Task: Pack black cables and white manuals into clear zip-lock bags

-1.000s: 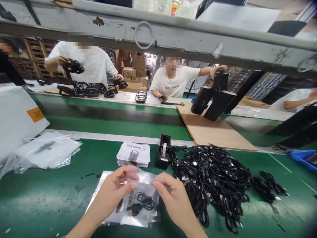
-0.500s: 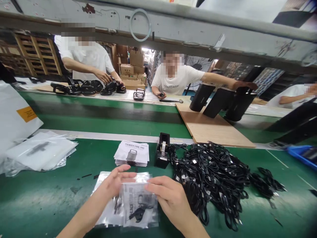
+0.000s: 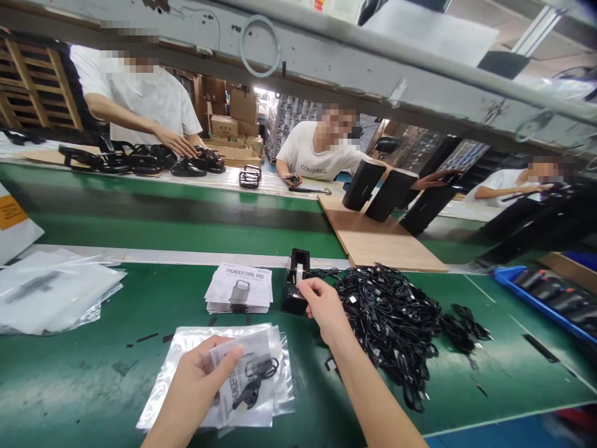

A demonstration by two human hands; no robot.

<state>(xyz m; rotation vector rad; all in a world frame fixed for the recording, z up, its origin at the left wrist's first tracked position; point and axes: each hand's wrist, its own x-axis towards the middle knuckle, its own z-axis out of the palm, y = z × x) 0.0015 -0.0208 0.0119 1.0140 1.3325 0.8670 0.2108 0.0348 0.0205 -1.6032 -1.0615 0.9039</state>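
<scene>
My left hand (image 3: 198, 381) grips a clear plastic bag (image 3: 267, 407), thumb on top. Through its film show a printed leaflet and a coiled black cable (image 3: 252, 392). Under it, other clear bags (image 3: 161, 379) lie on the green surface. My right hand (image 3: 329, 311) is at the front of a black tape dispenser (image 3: 290, 300), finger and thumb pinched on the tape end just below the roll (image 3: 300, 272). Left of the dispenser sits a stack of leaflets (image 3: 240, 287) with a speaker drawing. A heap of black cables (image 3: 392, 323) lies right of my right hand.
More plastic bags (image 3: 51, 289) lie at the left. Beyond, a wooden board (image 3: 377, 239) bears black speakers (image 3: 389, 193). A blue tray (image 3: 513, 286) stands at the right. Across the line, co-workers in white shirts (image 3: 312, 146) handle parts. A grey beam (image 3: 317, 56) crosses overhead.
My right hand has left the bag and moved up to the tape dispenser. My left hand now holds the bag alone, tilted. The view has shifted to the right.
</scene>
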